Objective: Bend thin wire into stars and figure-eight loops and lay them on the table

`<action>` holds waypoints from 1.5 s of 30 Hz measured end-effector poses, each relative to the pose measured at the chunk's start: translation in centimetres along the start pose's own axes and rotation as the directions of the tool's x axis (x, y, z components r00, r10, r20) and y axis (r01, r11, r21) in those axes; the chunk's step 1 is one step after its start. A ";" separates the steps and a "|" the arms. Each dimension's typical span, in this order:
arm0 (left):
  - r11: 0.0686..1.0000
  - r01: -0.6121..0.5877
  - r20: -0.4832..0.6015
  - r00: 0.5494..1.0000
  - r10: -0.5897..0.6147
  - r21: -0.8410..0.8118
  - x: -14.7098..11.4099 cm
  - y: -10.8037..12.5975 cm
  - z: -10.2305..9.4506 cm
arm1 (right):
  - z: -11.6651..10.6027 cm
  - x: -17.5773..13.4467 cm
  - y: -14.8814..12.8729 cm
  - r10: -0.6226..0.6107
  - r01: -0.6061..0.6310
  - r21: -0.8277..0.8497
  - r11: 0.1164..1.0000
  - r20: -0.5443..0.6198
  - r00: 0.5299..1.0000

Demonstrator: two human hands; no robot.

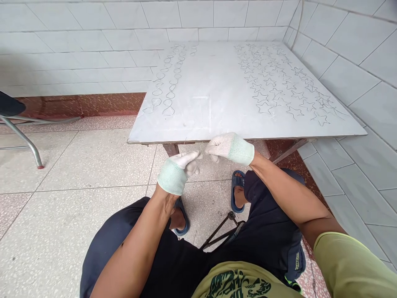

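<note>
My left hand, in a white glove with a pale green cuff, is closed in a pinch just below the table's front edge. My right hand, gloved the same way, pinches close beside it, its fingertips almost meeting the left ones. Between and around the fingers shows a thin wire, with a fine end poking up above the left hand; its full shape is hidden. Beyond the hands lies a white tabletop. On its left are rows of twisted wire loops; on its right, rows of wire stars.
White tiled walls border the table at the back and right. A metal chair leg stands at the far left on the speckled floor. A dark folding frame sits between my legs.
</note>
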State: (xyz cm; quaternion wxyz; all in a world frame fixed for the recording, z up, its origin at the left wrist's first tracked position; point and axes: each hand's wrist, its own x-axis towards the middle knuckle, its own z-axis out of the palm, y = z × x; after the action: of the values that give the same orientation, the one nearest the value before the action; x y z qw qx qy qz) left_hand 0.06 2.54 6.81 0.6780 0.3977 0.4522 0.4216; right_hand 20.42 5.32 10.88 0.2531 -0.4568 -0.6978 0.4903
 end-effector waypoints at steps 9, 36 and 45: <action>0.963 -0.101 -0.132 0.982 0.137 0.249 -0.3 -0.1 0.0 | 0.2 0.3 0.3 0.014 -0.015 -0.016 1.000 -0.050 0.999; -0.251 -0.475 0.537 0.747 0.392 0.843 0.7 2.9 -2.9 | -0.4 -0.1 0.0 0.025 -0.034 0.125 0.992 0.072 0.997; -0.164 -0.527 0.547 0.751 0.369 0.834 0.5 3.1 -2.0 | 0.2 0.8 0.2 0.101 -0.113 0.267 0.957 0.055 0.993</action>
State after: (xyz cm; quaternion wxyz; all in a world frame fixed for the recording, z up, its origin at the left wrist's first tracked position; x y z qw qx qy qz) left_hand -2.42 4.38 8.96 0.0459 0.8982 0.3996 0.1773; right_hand 20.03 5.98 10.52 0.2717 -0.4449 -0.6038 0.6030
